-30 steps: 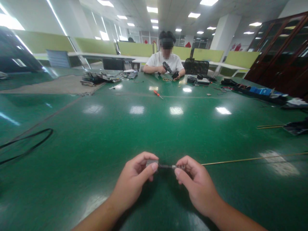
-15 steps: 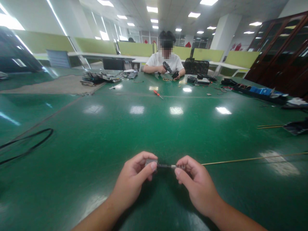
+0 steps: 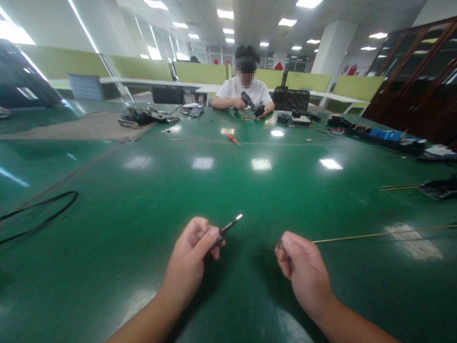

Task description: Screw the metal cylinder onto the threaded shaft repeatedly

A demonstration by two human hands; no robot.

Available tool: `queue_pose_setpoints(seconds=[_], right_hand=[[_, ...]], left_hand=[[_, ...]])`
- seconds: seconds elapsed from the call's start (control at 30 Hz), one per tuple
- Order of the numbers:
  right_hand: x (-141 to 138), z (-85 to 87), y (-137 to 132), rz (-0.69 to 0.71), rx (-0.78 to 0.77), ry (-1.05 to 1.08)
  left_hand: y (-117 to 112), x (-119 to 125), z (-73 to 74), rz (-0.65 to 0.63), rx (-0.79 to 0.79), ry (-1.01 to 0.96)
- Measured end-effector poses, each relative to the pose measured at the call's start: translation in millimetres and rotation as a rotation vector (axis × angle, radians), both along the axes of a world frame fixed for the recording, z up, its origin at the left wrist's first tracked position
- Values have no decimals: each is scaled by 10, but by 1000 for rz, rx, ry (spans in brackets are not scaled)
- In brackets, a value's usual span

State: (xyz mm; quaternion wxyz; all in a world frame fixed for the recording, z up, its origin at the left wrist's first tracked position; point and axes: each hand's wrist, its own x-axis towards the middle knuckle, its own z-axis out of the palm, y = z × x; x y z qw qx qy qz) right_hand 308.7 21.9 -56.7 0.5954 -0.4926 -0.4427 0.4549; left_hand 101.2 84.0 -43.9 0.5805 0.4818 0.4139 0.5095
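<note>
My left hand (image 3: 191, 255) is closed around a small dark block, mostly covered by the fingers. From it a thin dark shaft (image 3: 227, 226) with a bright silver tip sticks out, tilted up to the right. My right hand (image 3: 303, 271) is apart from it, thumb and fingers pinched on a small dark metal piece (image 3: 280, 244). Only a bit of that piece shows, so its kind is unclear. A long thin brass-coloured rod (image 3: 374, 235) runs rightward from behind the right hand; whether the fingers touch it is hidden.
An orange-handled screwdriver (image 3: 233, 138) lies ahead on the green table (image 3: 160, 190). A black cable (image 3: 53, 216) loops at left. Two thin rods (image 3: 400, 187) stick out of a dark bag at right. Across the table a person (image 3: 246, 95) holds a power drill, with electronics and tools around.
My hands have moved apart, and the silver-tipped shaft has come away from the piece in my right hand. The shaft now points up to the right instead of level.
</note>
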Motion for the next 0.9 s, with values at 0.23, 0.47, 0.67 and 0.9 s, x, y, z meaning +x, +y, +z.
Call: queue_pose_setpoints(seconds=[0.23,0.47,0.67,0.9], right_hand=[[-21,13,129,72,-100,38],[-44,20,152,126,-56,-53],[-44,-5,167,132,-12,-60],[-1,-16,195,214,-16,-120]], left_hand=[[40,-5,3,90,0,-29],[96,40,-30,131,19,-33],[-12,113,52,102,43,14],[-359,-248,339,92,41,90]])
